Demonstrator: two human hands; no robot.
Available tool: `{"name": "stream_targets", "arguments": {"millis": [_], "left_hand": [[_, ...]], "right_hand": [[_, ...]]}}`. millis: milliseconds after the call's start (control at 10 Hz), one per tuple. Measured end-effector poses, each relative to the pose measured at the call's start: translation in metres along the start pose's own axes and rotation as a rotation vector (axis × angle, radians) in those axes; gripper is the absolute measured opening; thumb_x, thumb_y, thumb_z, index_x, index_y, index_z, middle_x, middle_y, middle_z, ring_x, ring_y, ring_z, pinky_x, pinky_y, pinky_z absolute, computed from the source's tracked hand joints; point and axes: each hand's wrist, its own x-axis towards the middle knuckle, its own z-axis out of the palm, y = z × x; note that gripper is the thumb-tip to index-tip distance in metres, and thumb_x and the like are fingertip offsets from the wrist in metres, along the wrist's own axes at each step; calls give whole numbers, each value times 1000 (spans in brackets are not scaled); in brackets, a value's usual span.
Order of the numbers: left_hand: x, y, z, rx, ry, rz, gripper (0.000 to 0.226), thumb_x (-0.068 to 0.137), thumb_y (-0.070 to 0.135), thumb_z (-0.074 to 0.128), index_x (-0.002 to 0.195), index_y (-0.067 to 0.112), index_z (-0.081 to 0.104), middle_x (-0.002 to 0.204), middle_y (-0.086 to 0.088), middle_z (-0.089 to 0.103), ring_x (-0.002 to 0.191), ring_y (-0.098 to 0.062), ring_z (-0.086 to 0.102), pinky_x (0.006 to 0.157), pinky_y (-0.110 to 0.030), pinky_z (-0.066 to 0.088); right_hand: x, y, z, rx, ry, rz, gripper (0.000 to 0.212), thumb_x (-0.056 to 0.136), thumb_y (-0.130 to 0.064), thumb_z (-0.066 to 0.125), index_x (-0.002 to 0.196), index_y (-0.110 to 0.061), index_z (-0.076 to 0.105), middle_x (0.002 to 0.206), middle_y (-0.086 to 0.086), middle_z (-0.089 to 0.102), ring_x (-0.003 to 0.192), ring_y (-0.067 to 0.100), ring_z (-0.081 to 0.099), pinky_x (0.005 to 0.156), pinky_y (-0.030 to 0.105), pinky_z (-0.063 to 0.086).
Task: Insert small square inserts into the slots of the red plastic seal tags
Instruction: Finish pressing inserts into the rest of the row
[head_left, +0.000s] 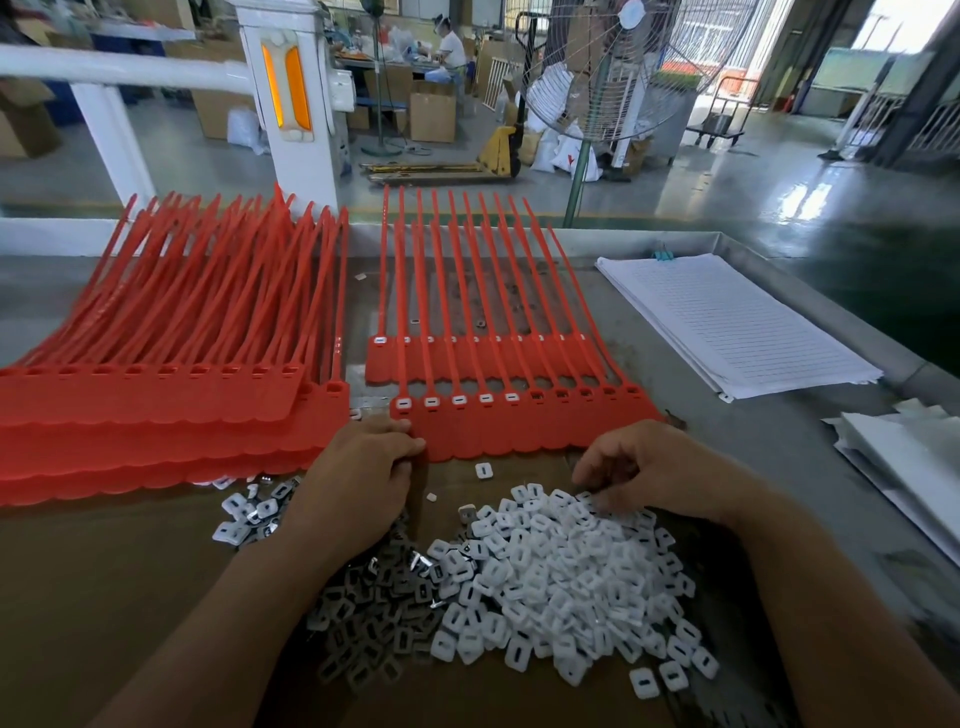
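Note:
A strip of red seal tags (524, 426) lies in front of me, its left slots filled with white inserts (458, 399) and its right slots empty. A second strip (467, 358) sits behind it. My left hand (363, 467) grips the near strip's left lower corner. My right hand (660, 467) hovers with curled fingers over the pile of white square inserts (550, 577), fingertips touching its top edge. Whether it holds an insert is hidden.
A thick stack of red tag strips (156, 410) lies at the left. Grey inserts (374, 618) spread beside the white pile on brown cardboard (104, 571). Lined paper sheets (727, 322) and white papers (904, 462) lie at the right. A fan (613, 67) stands beyond the table.

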Motion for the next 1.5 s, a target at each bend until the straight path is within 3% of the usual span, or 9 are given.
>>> {"name": "stream_targets", "arguments": {"millis": [100,300,500,700,800,1100,1200,1400,1500], "left_hand": [[1,1,0,5,-4,0,33,90,11,49,121,19,58,134,4,47,126,-11,35,100,-14,18],[0,0,-1,8,-8,-3,33,90,11,48,121,19,58,135,5,47,127,-11,35,100,-13,16],[1,0,-1,7,-10,4,33,90,10,48,121,18,58,135,4,47,127,-11,35,99,-13,16],[1,0,-1,15,-12,9,34,90,10,49,121,18,58,135,3,47,127,-11,35,98,-12,16],[1,0,-1,16,-13,8,34,90,10,49,121,18,58,135,3,48,126,-11,35,99,-14,17],[0,1,-1,14,-24,-16,34,90,10,47,122,19,57,135,5,46,126,-10,34,100,-12,17],[0,1,-1,11,-34,-34,34,90,11,47,122,19,58,136,6,45,127,-10,33,103,-17,19],[0,4,-2,-6,-31,-40,34,90,10,48,121,19,58,136,6,45,127,-10,34,102,-16,20],[0,5,-3,-7,-29,-35,34,91,10,47,122,18,58,136,6,45,126,-10,34,102,-15,20]], "right_hand": [[2,-1,3,0,-22,24,19,75,-9,73,74,-27,67,69,-6,69,58,-1,61,57,12,46],[3,2,1,-47,42,21,6,83,-21,67,82,-27,69,78,-10,69,70,-2,62,67,7,44],[3,3,1,-11,70,22,16,87,-16,61,82,-28,69,69,-24,65,65,-8,59,64,4,42],[4,4,3,275,198,8,16,84,-4,62,78,-17,67,66,-5,70,60,4,65,54,9,45],[3,5,2,180,201,-7,21,77,-7,71,73,-27,67,70,-12,69,67,-1,64,64,9,46],[25,7,3,280,411,29,25,78,3,66,70,-20,62,62,-6,64,52,-2,57,54,12,48],[40,3,-2,157,433,-8,29,77,1,68,67,-25,61,68,-10,62,58,-7,56,61,7,44],[70,1,-3,51,460,32,30,79,-3,67,66,-28,58,73,-6,62,72,11,58,79,33,48],[80,-2,-1,24,455,27,23,81,-5,66,69,-24,60,73,-11,60,69,1,54,71,22,45]]}}
